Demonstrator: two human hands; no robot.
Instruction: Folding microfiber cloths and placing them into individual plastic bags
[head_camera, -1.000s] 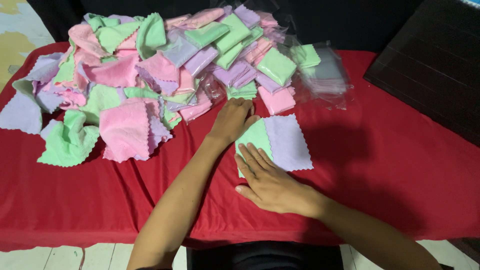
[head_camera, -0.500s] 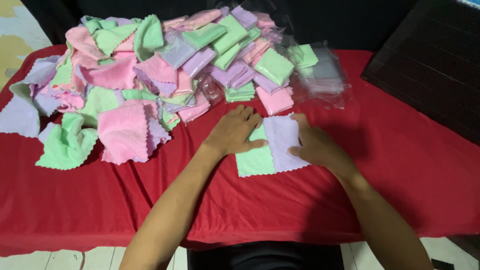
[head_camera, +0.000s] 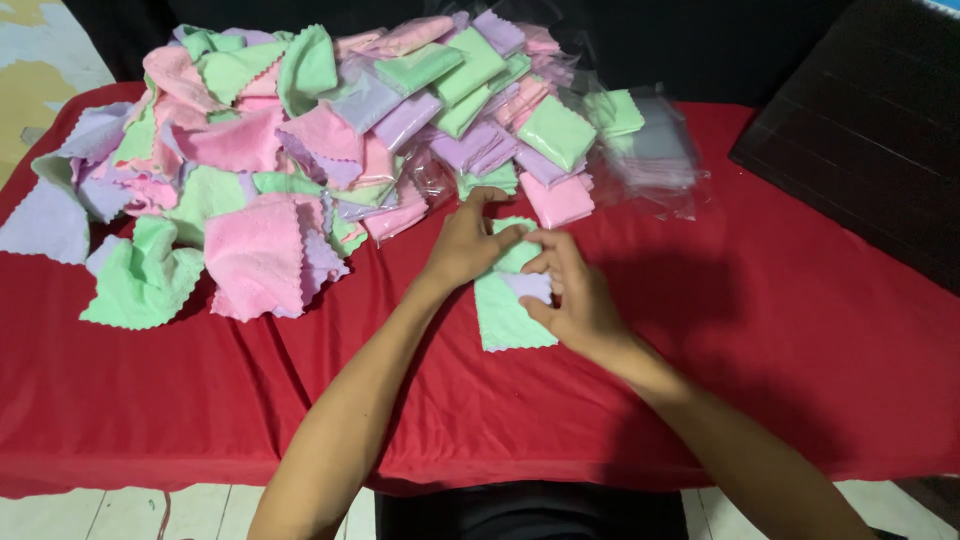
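Hands, left (head_camera: 468, 245) and right (head_camera: 573, 300), press folded green cloth (head_camera: 505, 318) on red table (head_camera: 800, 340)

Home packing spot: red-clothed table (head_camera: 800, 330), heap of pastel cloths (head_camera: 250, 150), bagged bundles (head_camera: 640, 150), tiled floor (head_camera: 120, 510).

The small green square cloth (head_camera: 505, 318) under the hands is soft, matt and fuzzy, a fine napped fabric with pinked, zigzag edges; a lilac cloth (head_camera: 530, 286) of the same matt fabric lies on it. The loose heap of pink, green and lilac cloths (head_camera: 240, 180) shows the same dull, fleecy nap, limp and creased. Behind it, the folded cloths sealed in clear plastic sleeves (head_camera: 545, 135) look glossy, the thin film crinkled and catching light. The red cloth cover on the surface (head_camera: 800, 340) is smooth, matt woven fabric with shallow wrinkles. The dark panel (head_camera: 870, 130) at the right looks matt and finely ribbed.
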